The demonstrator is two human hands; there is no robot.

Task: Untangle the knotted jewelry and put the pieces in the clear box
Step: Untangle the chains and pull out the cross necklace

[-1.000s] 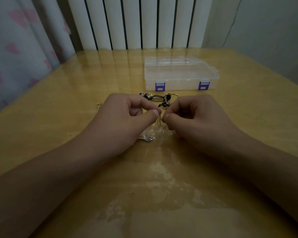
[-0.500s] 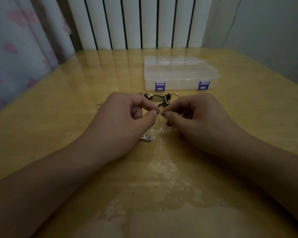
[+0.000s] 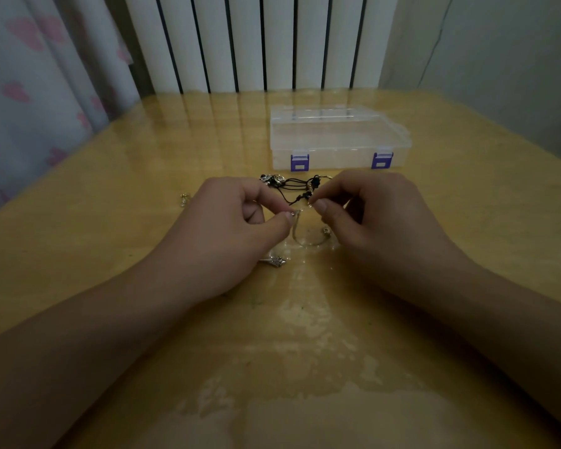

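While both forearms rest on the table (image 3: 78, 241), the head camera shows the hands close together near its middle. Left hand (image 3: 227, 228): thumb and forefinger pinched on one end of a thin silver chain (image 3: 308, 243). Right hand (image 3: 373, 215): thumb and forefinger pinched on the other end, remaining fingers curled. Chain hangs in a loop between the two hands, down to the tabletop. Just beyond the fingertips lies a knot of black cords (image 3: 297, 186) with small metal bits. A silver charm (image 3: 274, 261) lies by the left hand, partly hidden. A small metal piece (image 3: 184, 199) sits apart, to the left. Clear box (image 3: 337, 140), purple latches, lid down, stands behind the cords. Radiator (image 3: 253, 43) and curtain (image 3: 30, 92) at back.
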